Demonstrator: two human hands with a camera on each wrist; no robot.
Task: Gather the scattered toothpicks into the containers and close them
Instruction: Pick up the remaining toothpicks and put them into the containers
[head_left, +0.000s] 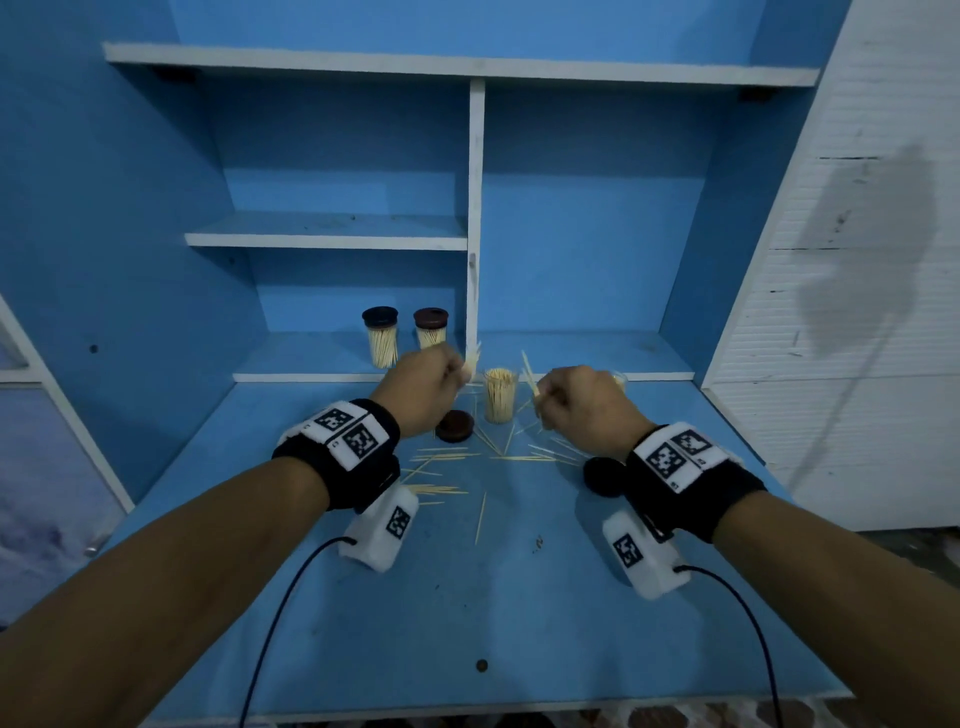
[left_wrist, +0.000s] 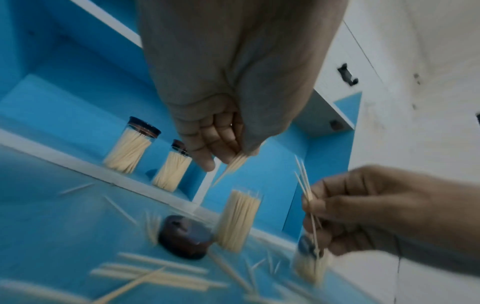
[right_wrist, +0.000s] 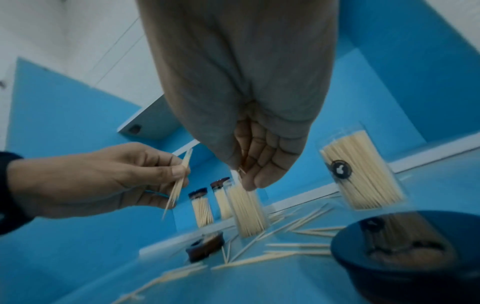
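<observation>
Both hands raised above the blue-painted wooden bench (head_left: 363, 623). Left hand (head_left: 423, 387) curled, fingers (left_wrist: 221, 142) pinching a small bunch of pale wooden toothpicks (left_wrist: 235, 164), tips pointing down. Right hand (head_left: 584, 402) curled too, fingers (left_wrist: 327, 203) pinching a few thin toothpicks (left_wrist: 305, 185) that stick out above and below the grip.

Between the hands, upright on the bench: a clear open container packed with toothpicks (head_left: 500, 395), lidless. Just left of it, a dark brown round lid (head_left: 454, 426) lying flat. Behind the right hand, a second clear open container (right_wrist: 361, 170), full. By the right wrist, a dark blue round lid (head_left: 602, 475) on the bench.

Loose scattered toothpicks (head_left: 452, 457) strewn across the bench in front of the open containers.

On the low shelf (head_left: 311, 364) behind: two capped clear containers of toothpicks, one with a dark blue cap (head_left: 381, 338), one with a brown cap (head_left: 430, 327), side by side.
</observation>
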